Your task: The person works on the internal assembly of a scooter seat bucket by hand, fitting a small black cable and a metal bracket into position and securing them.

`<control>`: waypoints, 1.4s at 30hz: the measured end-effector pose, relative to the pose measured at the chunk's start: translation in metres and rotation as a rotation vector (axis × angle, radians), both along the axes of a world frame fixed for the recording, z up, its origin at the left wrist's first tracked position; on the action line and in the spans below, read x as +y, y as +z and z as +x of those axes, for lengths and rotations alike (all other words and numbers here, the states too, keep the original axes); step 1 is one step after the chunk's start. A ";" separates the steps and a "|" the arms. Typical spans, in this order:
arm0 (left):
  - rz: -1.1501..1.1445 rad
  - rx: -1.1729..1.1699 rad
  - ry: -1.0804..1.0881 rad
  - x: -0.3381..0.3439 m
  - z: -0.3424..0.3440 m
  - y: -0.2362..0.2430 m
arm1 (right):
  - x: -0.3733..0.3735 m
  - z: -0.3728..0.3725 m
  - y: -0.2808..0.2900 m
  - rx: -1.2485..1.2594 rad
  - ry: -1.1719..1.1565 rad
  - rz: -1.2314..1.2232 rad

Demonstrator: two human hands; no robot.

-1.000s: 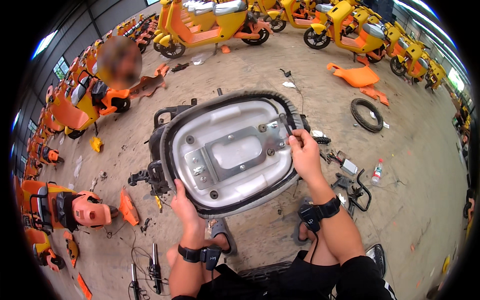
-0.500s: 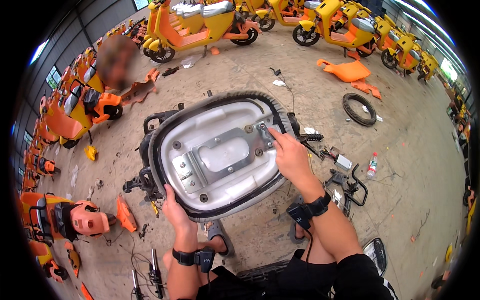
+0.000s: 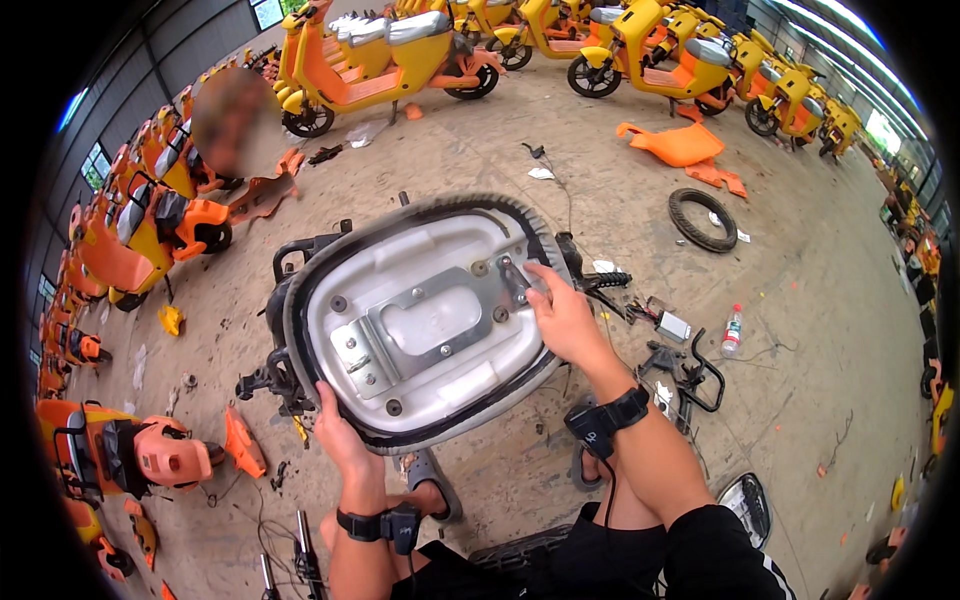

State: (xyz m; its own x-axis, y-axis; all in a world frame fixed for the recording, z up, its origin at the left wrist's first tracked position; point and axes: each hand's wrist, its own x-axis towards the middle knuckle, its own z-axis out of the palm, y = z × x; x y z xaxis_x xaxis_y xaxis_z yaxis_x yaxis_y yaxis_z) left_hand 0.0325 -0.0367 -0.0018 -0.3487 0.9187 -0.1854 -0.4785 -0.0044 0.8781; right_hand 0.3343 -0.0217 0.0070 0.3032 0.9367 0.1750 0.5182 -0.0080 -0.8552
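Note:
An upturned scooter seat (image 3: 470, 385) shows its white plastic underside, ringed by a grey edge. Screwed to that underside is a silver metal plate (image 3: 455, 335) with a large rounded cut-out. My left hand (image 3: 345, 435) grips the seat's near-left rim, thumb over the edge and the other fingers hidden beneath. At the right end, my right hand (image 3: 570, 315) has its index finger and thumb closed at a small metal bracket (image 3: 513, 280); what lies between the fingertips is hidden. Behind and under the seat, a dark scooter frame (image 3: 280, 335) sticks out on both sides.
Yellow-orange scooters (image 3: 390, 75) stand in rows at the back and left. A blurred person (image 3: 235, 120) is at far left. On the floor lie a tyre (image 3: 702, 220), an orange panel (image 3: 675, 145), a plastic bottle (image 3: 732, 330), a black bent bar (image 3: 712, 375) and several loose wires.
The whole view has shifted slightly, carrying the seat left in the picture. My right index finger and thumb have moved a little down along the bracket; my left hand keeps its grip.

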 end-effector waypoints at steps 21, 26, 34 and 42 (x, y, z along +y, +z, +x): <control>0.020 -0.160 -0.121 0.000 -0.003 0.004 | -0.012 -0.002 0.013 0.945 0.143 -0.233; 0.015 -0.127 -0.118 0.002 -0.007 0.002 | -0.006 -0.009 0.003 1.066 0.044 -0.237; -0.022 -0.072 -0.033 0.000 -0.001 0.001 | -0.004 -0.018 -0.004 1.073 -0.068 -0.158; -0.011 -0.030 0.025 0.001 0.001 0.002 | -0.008 -0.031 -0.005 1.089 -0.176 -0.103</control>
State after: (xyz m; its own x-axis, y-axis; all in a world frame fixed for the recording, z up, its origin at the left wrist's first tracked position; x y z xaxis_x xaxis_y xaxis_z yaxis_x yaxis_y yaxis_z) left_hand 0.0336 -0.0355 -0.0001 -0.3660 0.9075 -0.2062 -0.5042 -0.0072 0.8635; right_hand 0.3034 -0.0297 0.0018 0.3777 0.8603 -0.3422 -0.5261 -0.1048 -0.8440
